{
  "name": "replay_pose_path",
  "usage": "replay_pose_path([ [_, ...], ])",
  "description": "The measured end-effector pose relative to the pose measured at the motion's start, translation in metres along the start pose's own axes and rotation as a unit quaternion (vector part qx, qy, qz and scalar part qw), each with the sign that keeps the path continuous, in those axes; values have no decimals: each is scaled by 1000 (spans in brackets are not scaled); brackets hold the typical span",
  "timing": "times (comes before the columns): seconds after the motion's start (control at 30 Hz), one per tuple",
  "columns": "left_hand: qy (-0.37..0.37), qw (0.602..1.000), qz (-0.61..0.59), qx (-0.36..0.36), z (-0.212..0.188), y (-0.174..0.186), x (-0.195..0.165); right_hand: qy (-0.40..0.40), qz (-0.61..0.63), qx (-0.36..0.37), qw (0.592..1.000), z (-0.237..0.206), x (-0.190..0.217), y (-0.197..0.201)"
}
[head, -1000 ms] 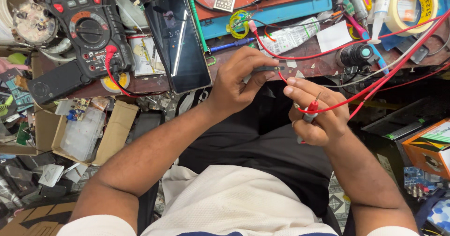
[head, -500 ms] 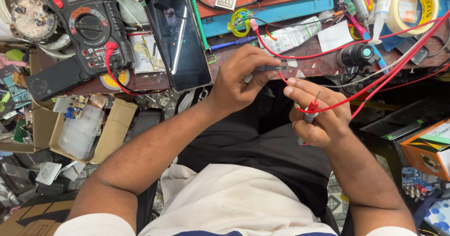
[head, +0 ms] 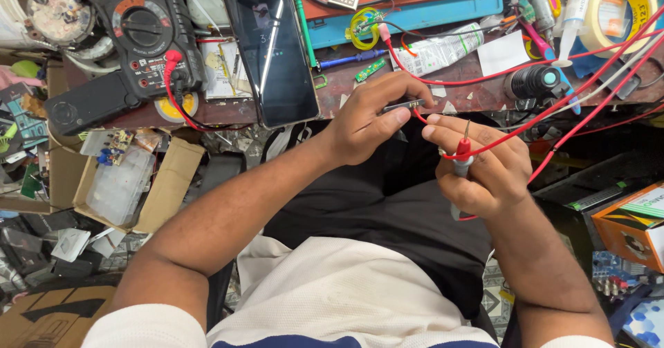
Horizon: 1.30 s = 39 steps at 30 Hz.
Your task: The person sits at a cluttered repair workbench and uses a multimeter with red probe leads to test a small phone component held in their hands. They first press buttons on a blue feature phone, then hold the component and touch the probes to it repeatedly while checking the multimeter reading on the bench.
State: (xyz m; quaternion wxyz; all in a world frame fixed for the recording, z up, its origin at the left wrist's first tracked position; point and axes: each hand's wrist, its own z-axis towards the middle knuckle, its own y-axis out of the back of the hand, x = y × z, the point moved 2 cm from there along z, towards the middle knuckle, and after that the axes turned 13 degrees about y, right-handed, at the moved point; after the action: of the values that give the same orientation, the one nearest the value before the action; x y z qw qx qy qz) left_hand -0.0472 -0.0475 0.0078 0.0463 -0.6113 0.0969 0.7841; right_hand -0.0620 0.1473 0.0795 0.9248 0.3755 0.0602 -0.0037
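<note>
My left hand (head: 366,123) pinches a small dark part (head: 403,105) in its fingers, just off the desk (head: 484,92) edge, long axis lying left-right. My right hand (head: 484,168) is closed round a red test probe (head: 462,156), upright, its metal tip pointing toward the desk.

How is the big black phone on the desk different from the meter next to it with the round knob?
The phone is flat and smooth, a dark glossy screen with no buttons showing; the meter is chunky, with a round dial and red buttons. The meter has a red plug and lead in it; the phone has none visible. Both are mostly black and lie face up on the cluttered desk, beyond the hands.
</note>
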Motion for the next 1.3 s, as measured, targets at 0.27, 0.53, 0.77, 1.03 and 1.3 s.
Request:
replay_pose_path([
  [0.27, 62, 998, -17, -28, 7, -9, 5, 20, 10, -1, 1000, 3, -2, 0],
  [0.53, 83, 995, -58, -14, 10, -10, 10, 28, 7, 0, 1000, -1, -3, -1],
  [0.77, 98, 985, -142, -18, 11, -9, 16, 17, 4, -12, 1000, -3, -4, -11],
  [1.03, 81, 984, -156, -30, 10, -6, 19, 21, -14, -50, 998, 5, -7, -17],
  [1.3, 56, 981, -177, -56, 11, 4, 21, -24, 105, 32, 994, -1, -8, -7],
])
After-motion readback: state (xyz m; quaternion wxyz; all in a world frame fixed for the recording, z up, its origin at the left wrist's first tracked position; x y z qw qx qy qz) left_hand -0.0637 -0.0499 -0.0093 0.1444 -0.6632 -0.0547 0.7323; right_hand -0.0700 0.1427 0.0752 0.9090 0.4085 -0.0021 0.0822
